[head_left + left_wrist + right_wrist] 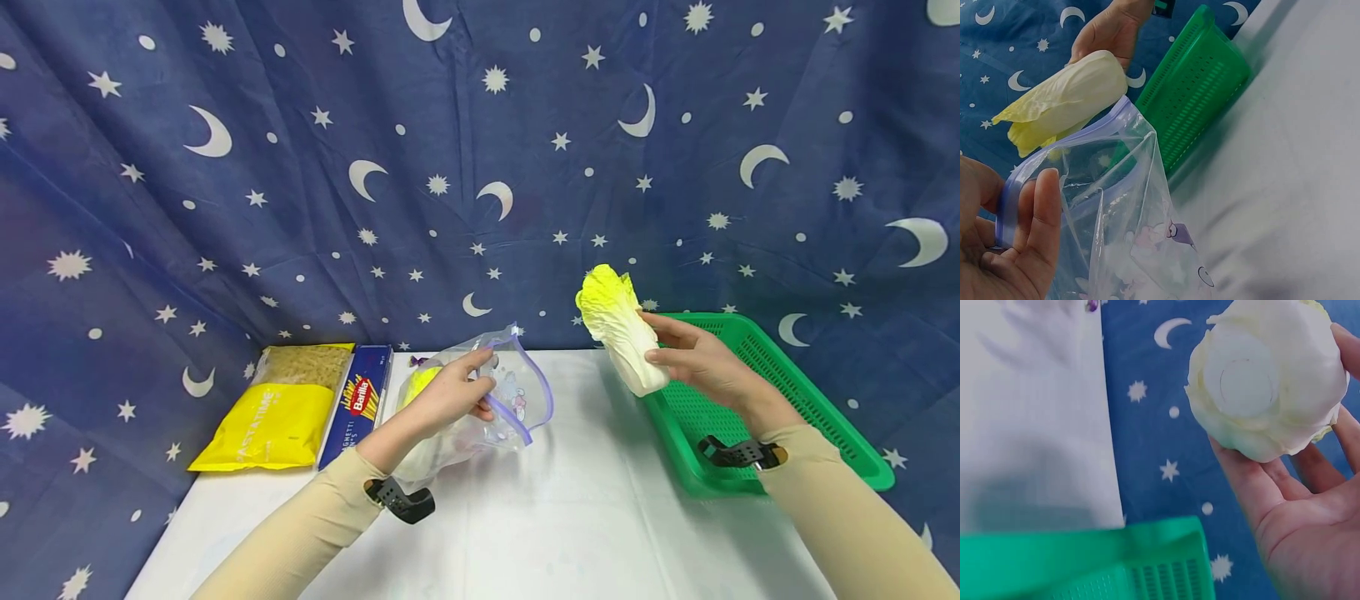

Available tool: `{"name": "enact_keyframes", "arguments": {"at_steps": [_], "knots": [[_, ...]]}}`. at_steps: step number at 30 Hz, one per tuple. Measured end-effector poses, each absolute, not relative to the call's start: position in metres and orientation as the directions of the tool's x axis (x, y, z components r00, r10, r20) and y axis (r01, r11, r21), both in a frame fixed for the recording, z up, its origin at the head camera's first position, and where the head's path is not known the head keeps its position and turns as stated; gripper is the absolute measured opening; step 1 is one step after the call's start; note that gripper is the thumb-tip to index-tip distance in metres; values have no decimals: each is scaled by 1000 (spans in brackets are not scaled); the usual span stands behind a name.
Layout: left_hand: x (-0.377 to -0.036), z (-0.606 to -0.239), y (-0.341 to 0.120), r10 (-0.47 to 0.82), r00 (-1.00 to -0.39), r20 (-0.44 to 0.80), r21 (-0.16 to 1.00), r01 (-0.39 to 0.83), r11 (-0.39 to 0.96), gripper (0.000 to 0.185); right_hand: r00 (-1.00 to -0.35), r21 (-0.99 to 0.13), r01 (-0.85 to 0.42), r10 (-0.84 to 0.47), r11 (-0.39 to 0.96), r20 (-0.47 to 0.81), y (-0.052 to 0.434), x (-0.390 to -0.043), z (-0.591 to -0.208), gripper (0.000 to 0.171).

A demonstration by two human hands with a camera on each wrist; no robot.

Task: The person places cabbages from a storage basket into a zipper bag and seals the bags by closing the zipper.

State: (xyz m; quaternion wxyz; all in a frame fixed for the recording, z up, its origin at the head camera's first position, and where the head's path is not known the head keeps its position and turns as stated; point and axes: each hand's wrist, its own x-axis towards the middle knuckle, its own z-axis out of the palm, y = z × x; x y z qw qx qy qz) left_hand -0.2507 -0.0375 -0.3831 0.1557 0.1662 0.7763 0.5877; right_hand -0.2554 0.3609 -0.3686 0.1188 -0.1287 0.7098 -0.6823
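The right hand (701, 357) grips a cabbage (618, 329) around its pale base, leafy tip at 11 o'clock, held above the table (570, 517) beside the green tray (795, 392). The left hand (450, 396) pinches the rim of a clear zip bag (510, 400), its mouth facing 3 o'clock toward the cabbage. To load it well, I judge the mouth should be spread wider and the cabbage fed in along the bag's length. Pasta packs (292, 408) lie at 9 o'clock.
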Motion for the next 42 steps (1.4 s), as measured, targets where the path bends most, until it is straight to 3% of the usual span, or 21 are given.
{"name": "enact_keyframes", "arguments": {"at_steps": [14, 21, 31, 42], "knots": [[-252, -384, -34, 427, -904, -18, 966, 94, 239, 63, -829, -970, 30, -549, -240, 110, 329, -259, -384, 61], [-253, -384, -35, 396, -917, 43, 949, 161, 272, 64, -756, -919, 132, -637, -370, 148, 316, -258, -394, 59], [-257, -387, -35, 406, -914, 8, 974, 99, 204, 66, -616, -887, 247, -770, -389, 166, 299, -257, -410, 53], [-257, -387, -35, 404, -915, -15, 977, 73, 201, 68, -542, -928, 305, -840, -215, 17, 284, -266, -419, 49]]}}
